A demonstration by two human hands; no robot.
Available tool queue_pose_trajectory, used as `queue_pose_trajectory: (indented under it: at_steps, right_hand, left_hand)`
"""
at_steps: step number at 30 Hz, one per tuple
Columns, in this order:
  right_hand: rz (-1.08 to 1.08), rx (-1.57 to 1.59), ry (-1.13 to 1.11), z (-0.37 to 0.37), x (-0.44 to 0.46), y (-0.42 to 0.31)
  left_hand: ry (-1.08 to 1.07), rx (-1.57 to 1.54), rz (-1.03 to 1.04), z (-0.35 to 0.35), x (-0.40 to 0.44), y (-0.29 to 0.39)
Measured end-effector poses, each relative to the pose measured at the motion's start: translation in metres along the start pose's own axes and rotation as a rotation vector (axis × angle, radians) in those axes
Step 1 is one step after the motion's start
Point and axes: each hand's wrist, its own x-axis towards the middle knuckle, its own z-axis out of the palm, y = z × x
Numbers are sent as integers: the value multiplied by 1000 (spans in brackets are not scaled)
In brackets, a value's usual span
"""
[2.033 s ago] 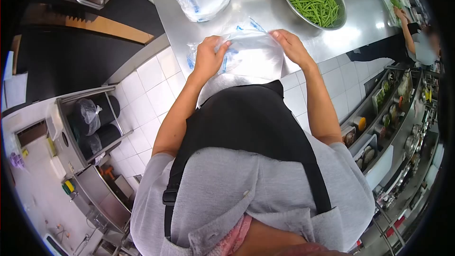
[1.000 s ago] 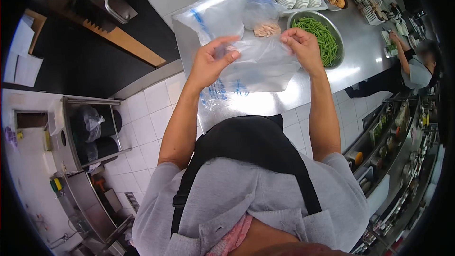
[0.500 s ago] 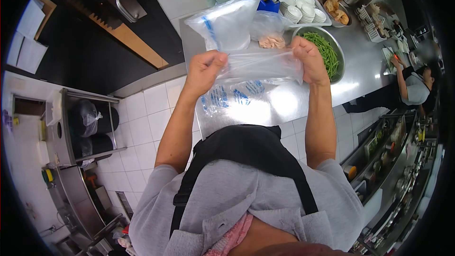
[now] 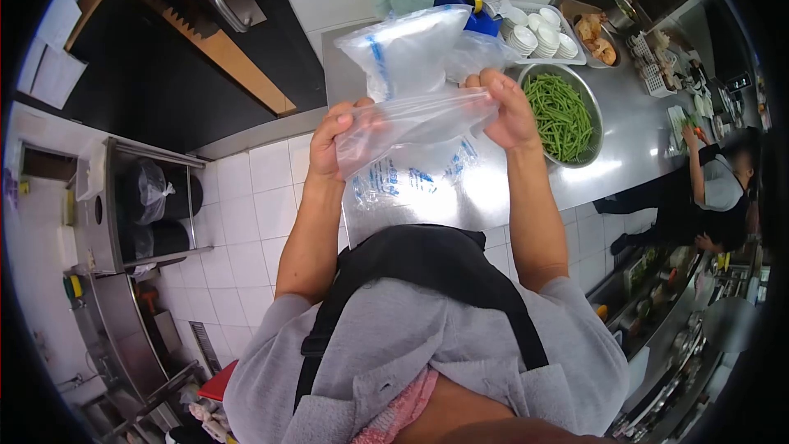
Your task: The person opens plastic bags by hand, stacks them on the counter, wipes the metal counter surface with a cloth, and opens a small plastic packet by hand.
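Observation:
Between my two hands a clear plastic bag [image 4: 411, 122] is stretched out above the steel counter. My left hand [image 4: 332, 138] is closed on its left end, and my right hand [image 4: 511, 112] pinches its right end. Below it, a printed plastic wrapper [image 4: 415, 174] with blue lettering lies flat on the counter. Just beyond the held bag stands a large pack of clear bags [image 4: 411, 45] with a blue stripe. Another clear bag [image 4: 481, 53] sits beside that pack, partly hidden by my right hand. A steel bowl of green beans [image 4: 559, 115] stands right of my right hand.
Stacked white cups [image 4: 538, 31] fill a tray at the back, near a blue tape dispenser [image 4: 468, 4]. A bowl with browned food pieces [image 4: 596, 37] is farther right. Another person [image 4: 715, 185] works at the counter's right end. The steel counter [image 4: 575, 185] runs rightward.
My hands have shifted left and the held bag is now spread flatter and tilted. My right hand has moved away from the green bean bowl. The other person's arms have moved.

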Motion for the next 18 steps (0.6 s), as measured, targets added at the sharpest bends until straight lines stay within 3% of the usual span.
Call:
queue_pose_trajectory:
  at_steps: [3,6,9,14,17,18]
  right_hand:
    - [40,-28,71,-9,-1,4]
    - [87,-121,162,-21,1,2]
    - [130,-299,399,-32,11,-3]
    - [41,-387,465,-59,85,-24]
    - [-28,-985,610,-94,129,-13]
    - [110,-987,620,-110,137,-5]
  left_hand:
    - [-170,-294,7,-32,1,8]
    - [-2,85,-52,-39,1,21]
    - [186,790,-345,-34,11,28]
    - [363,689,85,-16,85,45]
    - [602,760,81,-8,122,39]
    - [655,676,43,-20,129,32]
